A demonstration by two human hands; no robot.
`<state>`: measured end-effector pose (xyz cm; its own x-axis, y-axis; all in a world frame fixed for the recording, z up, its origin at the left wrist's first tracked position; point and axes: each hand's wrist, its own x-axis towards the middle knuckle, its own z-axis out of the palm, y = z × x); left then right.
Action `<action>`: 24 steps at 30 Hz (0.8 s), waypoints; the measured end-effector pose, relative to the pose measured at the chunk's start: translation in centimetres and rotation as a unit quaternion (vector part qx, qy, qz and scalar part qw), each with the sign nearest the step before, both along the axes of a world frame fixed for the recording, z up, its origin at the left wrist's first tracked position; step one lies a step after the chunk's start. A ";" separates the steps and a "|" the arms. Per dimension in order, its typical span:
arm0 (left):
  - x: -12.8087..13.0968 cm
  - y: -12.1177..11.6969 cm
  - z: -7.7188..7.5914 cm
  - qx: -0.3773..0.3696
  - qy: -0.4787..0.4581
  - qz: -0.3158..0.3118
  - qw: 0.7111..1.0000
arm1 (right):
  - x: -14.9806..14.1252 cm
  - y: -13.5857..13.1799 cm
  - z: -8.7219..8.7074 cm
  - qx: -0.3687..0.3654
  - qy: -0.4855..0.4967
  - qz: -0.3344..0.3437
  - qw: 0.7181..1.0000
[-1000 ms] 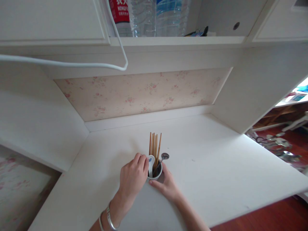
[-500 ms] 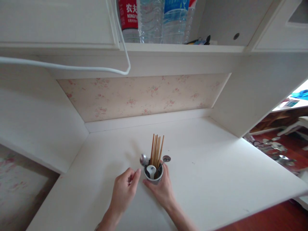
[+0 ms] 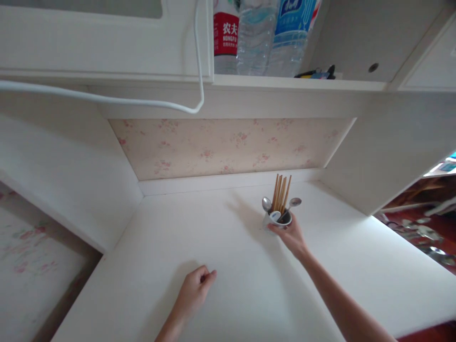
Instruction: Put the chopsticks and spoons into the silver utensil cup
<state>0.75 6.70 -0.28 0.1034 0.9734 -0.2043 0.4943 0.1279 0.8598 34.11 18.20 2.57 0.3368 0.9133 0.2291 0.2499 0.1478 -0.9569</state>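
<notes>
Nearer the back ledge (image 3: 228,182) now, our right hand (image 3: 294,235) has the cup (image 3: 267,222), fingers wrapped round; our left hand (image 3: 197,286), fingers curled, is free.

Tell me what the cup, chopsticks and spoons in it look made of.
Chopsticks: probably wood or bamboo, judging by tan-brown colour; finish unclear.
Silvery spoons: likely polished metal, given the bright grey sheen.
White spoon: ceramic or plastic, smooth-looking, white with a blue mark.
Cup: perhaps ceramic, enamel or plastic; pale outside, too small to tell.
</notes>
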 end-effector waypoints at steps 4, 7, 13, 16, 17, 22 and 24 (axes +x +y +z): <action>0.1 -0.3 0.2 0.017 0.014 0.006 1.000 | 4.0 2.8 0.3 -0.022 -0.012 -0.026 0.999; 0.1 -0.6 0.4 0.030 0.022 0.012 0.999 | 5.4 3.6 -0.1 -0.024 -0.011 -0.032 0.999; 0.1 -0.8 0.9 0.019 0.008 0.012 1.000 | 6.0 4.0 -1.1 -0.039 0.000 -0.016 0.999; 0.1 -0.8 0.8 0.029 0.014 0.011 0.999 | 6.1 3.9 -1.3 -0.043 0.008 0.008 0.999; 0.1 -0.8 0.7 0.033 0.016 0.010 0.999 | 6.2 3.9 -1.3 -0.047 0.010 0.018 0.999; 0.0 -0.9 0.5 0.033 0.021 0.008 0.999 | 6.3 3.8 -1.4 -0.083 0.006 0.049 0.995; 0.0 -0.9 0.6 0.033 0.022 0.011 0.999 | 6.3 3.7 -1.4 -0.090 0.010 0.048 0.995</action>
